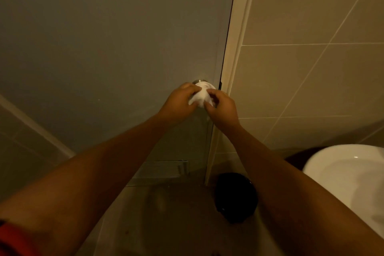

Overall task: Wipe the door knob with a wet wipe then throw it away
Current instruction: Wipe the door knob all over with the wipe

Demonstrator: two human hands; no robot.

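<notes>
A white wet wipe (202, 94) is wrapped over the door knob on the grey-blue door (116, 37). Only the knob's metal base plate (197, 81) shows above the wipe; the knob itself is hidden. My left hand (180, 103) grips the wipe from the left, fingers curled on it. From the right, my right hand (222, 108) pinches the same wipe. Both hands meet at the knob.
A black bin (235, 196) stands on the floor below the knob, beside the door frame (233, 52). A white basin (349, 174) juts in at the lower right. Beige tiled wall (311, 68) fills the right side. A vent grille (164, 169) sits low in the door.
</notes>
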